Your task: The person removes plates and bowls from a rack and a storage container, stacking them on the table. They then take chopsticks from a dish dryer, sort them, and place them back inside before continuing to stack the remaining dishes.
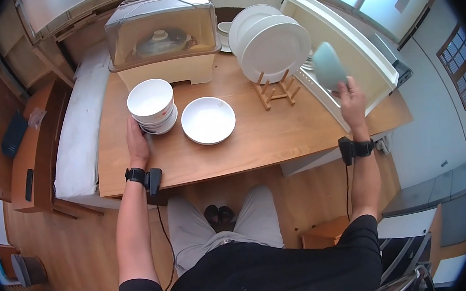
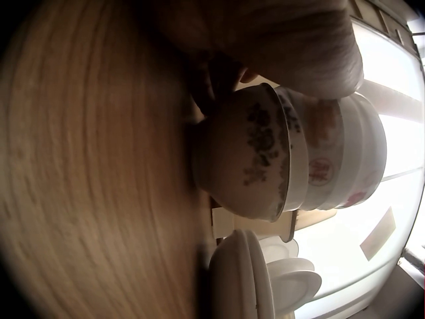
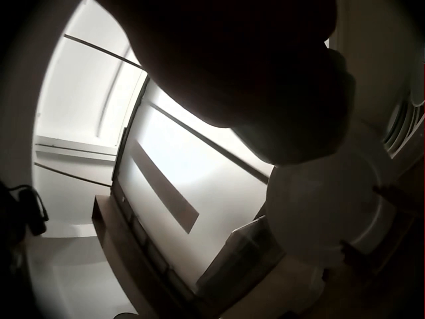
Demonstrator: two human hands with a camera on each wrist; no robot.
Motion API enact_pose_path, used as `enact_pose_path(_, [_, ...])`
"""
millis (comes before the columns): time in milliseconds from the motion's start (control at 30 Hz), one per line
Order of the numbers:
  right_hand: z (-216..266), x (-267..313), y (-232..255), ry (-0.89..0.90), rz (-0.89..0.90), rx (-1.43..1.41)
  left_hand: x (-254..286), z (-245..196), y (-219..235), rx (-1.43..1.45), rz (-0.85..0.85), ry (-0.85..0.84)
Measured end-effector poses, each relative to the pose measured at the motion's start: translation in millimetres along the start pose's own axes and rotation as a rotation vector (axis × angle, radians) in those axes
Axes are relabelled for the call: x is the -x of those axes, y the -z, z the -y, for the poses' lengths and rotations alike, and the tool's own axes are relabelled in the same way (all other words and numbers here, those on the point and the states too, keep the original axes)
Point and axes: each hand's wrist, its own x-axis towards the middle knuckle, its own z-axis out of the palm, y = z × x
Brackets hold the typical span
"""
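My left hand (image 1: pixel 138 142) rests against the left side of a stack of white bowls (image 1: pixel 151 105) on the wooden table; in the left wrist view the stacked bowls (image 2: pixel 246 156) show floral and red marks. Above the cream rack at the right, my right hand (image 1: pixel 352 103) grips a pale green bowl (image 1: pixel 328 66) by its lower edge, the bowl tilted on its side. The right wrist view shows that bowl (image 3: pixel 299 129) dark beneath the hand. A wide white bowl (image 1: pixel 208 120) sits just right of the stack.
White plates (image 1: pixel 274 49) stand upright in a wooden plate holder (image 1: pixel 275 92). Behind it are small stacked dishes (image 1: pixel 224 34). A cream box with a clear lid (image 1: pixel 162 40) stands at the back left. The open cream rack (image 1: pixel 347 45) leans along the right side, holding some dishes.
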Motion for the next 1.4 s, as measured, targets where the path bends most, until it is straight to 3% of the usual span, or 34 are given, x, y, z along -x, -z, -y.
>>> enact_pose_path(200, [107.0,35.6,-78.0,0.175,0.334,0.044,-3.5,6.2,3.3,-0.075,0.017,-0.055])
enact_pose_path(267, [109.4,44.4,-114.9,0.408,0.386,0.022,-4.5,4.5,5.0,-0.085,0.020,-0.069])
enact_pose_path(433, [124.9,64.3,-177.1,0.594,0.588,0.126,-2.7,3.2,0.2,-0.002,0.006,-0.064])
enact_pose_path(733, [116.5,84.0,-207.6,0.720,0.525,0.311,0.4,-7.7,-1.2,-0.022,0.029,-0.023])
enact_pose_path(833, [113.1,86.9,-212.8,0.719,0.541,0.385,-6.9,25.2,12.1,-0.233,0.077,-0.165])
enact_pose_path(933, [104.1,92.6,-217.1,0.685,0.591,0.357,-9.7,44.7,14.9,-0.043,0.126,-0.140])
enact_pose_path(1033, [105.5,88.0,-204.5,0.716,0.415,0.193,-5.8,26.7,12.9,0.126,0.105,0.006])
enact_pose_path(1133, [93.0,71.1,-172.8,0.646,0.240,0.110,-6.9,20.6,12.9,0.133,0.136,0.035])
enact_pose_path(1267, [28.1,21.9,-96.4,0.451,0.137,0.375,-3.2,10.2,8.3,0.094,0.105,0.077])
enact_pose_path(1333, [-51.8,-9.1,-70.7,0.061,0.240,0.640,-1.8,4.3,6.5,0.100,0.100,0.094])
enact_pose_path(1400, [-100.4,-22.6,-32.9,-0.077,0.097,0.704,-0.4,4.1,6.6,0.104,0.113,0.068])
